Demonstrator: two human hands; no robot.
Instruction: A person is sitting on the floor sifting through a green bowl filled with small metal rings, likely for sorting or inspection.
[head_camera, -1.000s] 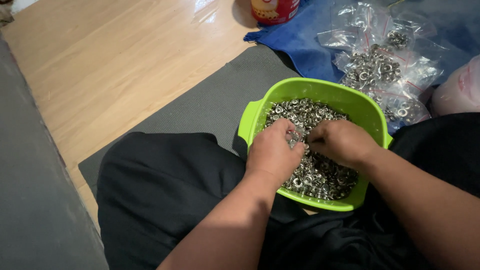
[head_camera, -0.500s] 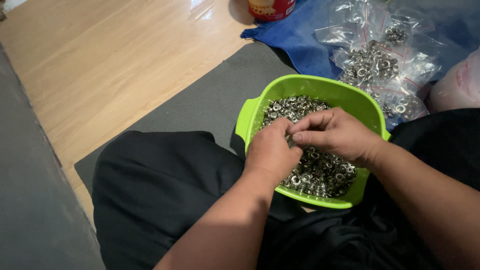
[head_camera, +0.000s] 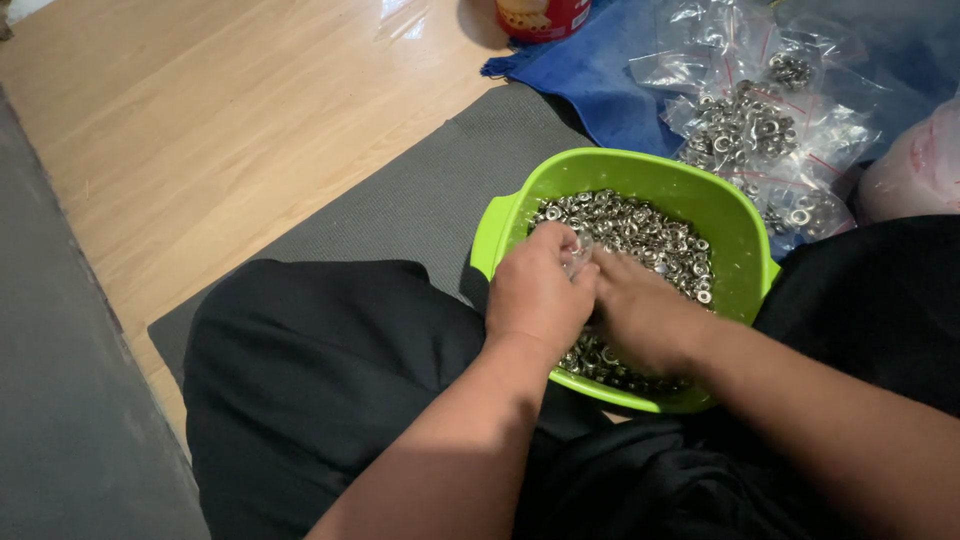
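Observation:
A lime-green plastic bowl (head_camera: 735, 215) rests on my lap, filled with small shiny metal rings (head_camera: 650, 235). Both my hands are inside it, side by side. My left hand (head_camera: 540, 292) is curled over the rings near the bowl's left wall, its fingertips pinching what looks like a small clear bag (head_camera: 577, 253). My right hand (head_camera: 640, 315) lies palm down in the rings and touches the left hand. It is blurred and its fingers are hidden.
My black-trousered legs (head_camera: 330, 370) flank the bowl. Under it lies a grey mat (head_camera: 420, 190) on a wooden floor (head_camera: 200, 120). A blue cloth (head_camera: 600, 90) behind holds several clear bags of metal rings (head_camera: 760, 120). A red can (head_camera: 545, 15) stands at the top, a pink bag (head_camera: 920, 165) at the right.
My right hand has dropped from its raised pinch beside the left fingertips down into the rings. The left hand has stayed at the bowl's left side.

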